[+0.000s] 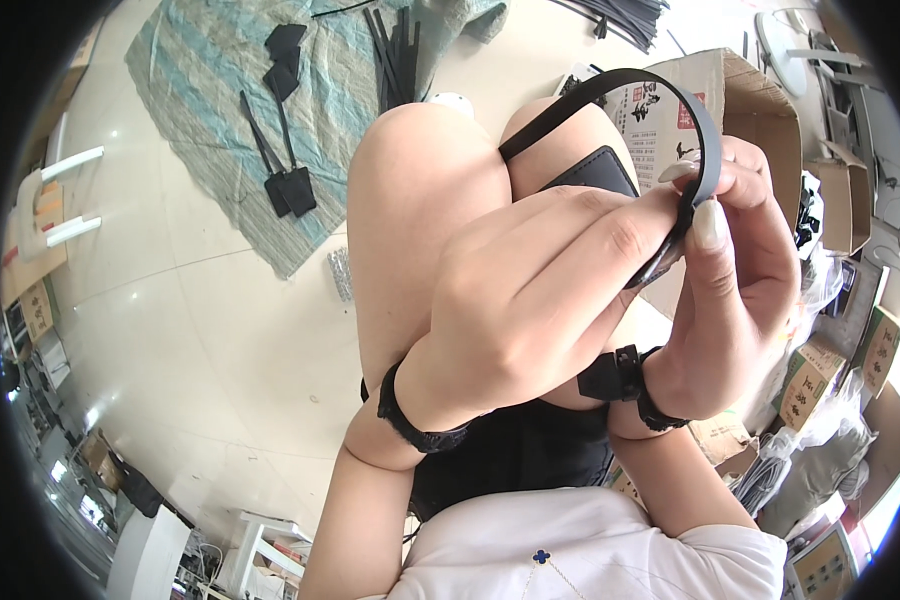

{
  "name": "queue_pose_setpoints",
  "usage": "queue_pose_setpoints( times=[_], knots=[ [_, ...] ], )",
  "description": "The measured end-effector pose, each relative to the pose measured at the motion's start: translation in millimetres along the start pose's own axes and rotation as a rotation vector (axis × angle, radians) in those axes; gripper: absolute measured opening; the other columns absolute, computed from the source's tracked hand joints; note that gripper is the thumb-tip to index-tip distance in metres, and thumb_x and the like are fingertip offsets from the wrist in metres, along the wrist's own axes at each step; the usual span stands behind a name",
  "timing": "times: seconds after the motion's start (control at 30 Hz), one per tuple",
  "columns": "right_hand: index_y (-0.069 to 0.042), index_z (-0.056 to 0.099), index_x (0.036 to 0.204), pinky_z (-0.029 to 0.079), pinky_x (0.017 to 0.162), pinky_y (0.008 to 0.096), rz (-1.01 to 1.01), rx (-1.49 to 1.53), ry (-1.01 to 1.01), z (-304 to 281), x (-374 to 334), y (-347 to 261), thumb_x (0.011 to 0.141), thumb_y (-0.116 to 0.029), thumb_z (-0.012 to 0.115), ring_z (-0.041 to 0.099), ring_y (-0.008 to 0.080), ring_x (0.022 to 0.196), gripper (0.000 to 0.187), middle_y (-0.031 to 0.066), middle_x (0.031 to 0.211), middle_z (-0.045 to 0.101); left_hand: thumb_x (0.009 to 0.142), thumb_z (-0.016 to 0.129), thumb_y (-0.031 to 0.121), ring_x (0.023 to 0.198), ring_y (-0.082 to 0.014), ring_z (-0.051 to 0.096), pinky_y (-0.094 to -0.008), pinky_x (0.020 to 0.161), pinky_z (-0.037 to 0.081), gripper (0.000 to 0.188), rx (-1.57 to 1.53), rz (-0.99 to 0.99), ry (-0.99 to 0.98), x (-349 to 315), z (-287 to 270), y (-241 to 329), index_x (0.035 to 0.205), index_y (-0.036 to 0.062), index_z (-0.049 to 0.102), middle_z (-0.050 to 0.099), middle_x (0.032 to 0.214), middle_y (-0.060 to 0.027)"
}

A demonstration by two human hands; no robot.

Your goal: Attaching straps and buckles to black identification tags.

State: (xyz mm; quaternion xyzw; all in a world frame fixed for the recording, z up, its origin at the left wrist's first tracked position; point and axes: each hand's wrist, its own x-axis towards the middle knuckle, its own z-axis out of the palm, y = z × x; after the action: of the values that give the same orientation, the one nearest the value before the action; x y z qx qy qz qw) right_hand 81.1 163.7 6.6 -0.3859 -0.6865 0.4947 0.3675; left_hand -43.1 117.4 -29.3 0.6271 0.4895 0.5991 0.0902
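A black leather-like strap (695, 100) arches above my knees in a wide loop. One end runs down between my thighs and the other comes down into my fingers. My right hand (730, 290) is closed, pinching the strap between thumb and index finger. Close against it, my left hand (540, 290) is closed on the same strap, its fingertips partly hidden. A flat black piece with a stitched edge (602, 170) shows behind my left hand, over my thigh. Whether it is joined to the strap I cannot tell. Dark bands circle both wrists.
A green-striped woven sheet (195, 90) lies on the floor ahead, bearing black strapped pieces (290, 190) and a bundle of black strips (395, 55). More strips (620, 18) lie at the far right. An open cardboard box (760, 100) stands beside my right knee.
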Motion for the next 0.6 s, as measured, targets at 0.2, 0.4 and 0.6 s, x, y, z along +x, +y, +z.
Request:
queue_pose_setpoints(
  times=[0.2,0.4,0.6],
  knots=[
    [0.004,0.054,0.096,0.036,0.088,0.0274,0.134,0.541,-0.127,-7,7,6,0.082,-0.011,0.055,0.049,0.0175,0.094,0.02,0.0128,0.102,0.052,0.063,0.055,-0.005,0.063,-0.0252,0.058,-0.0294,0.052,0.047,0.026,-0.073,0.005,0.015,3,2,1,0.089,-0.0069,0.056,0.057,0.074,-0.0134],
    [0.004,0.053,0.087,0.04,0.082,0.0288,-0.062,0.298,0.098,7,1,10,0.078,-0.023,0.062,0.048,0.0183,0.092,0.03,0.0122,0.099,0.047,0.071,0.052,0.011,0.07,-0.0243,0.057,-0.0301,0.061,0.045,0.028,-0.401,-0.286,-0.052,3,-4,12,0.092,-0.0074,0.055,0.057,0.081,-0.0138],
    [0.0,0.054,0.072,0.039,0.075,0.026,-0.071,0.491,0.019,15,4,18,0.073,-0.027,0.067,0.048,0.017,0.082,0.03,0.0117,0.097,0.042,0.087,0.051,0.015,0.093,-0.0158,0.053,-0.0251,0.081,0.04,0.028,-1.163,-0.738,-0.195,5,-12,8,0.109,-0.0008,0.046,0.055,0.096,-0.0099]
  ],
)
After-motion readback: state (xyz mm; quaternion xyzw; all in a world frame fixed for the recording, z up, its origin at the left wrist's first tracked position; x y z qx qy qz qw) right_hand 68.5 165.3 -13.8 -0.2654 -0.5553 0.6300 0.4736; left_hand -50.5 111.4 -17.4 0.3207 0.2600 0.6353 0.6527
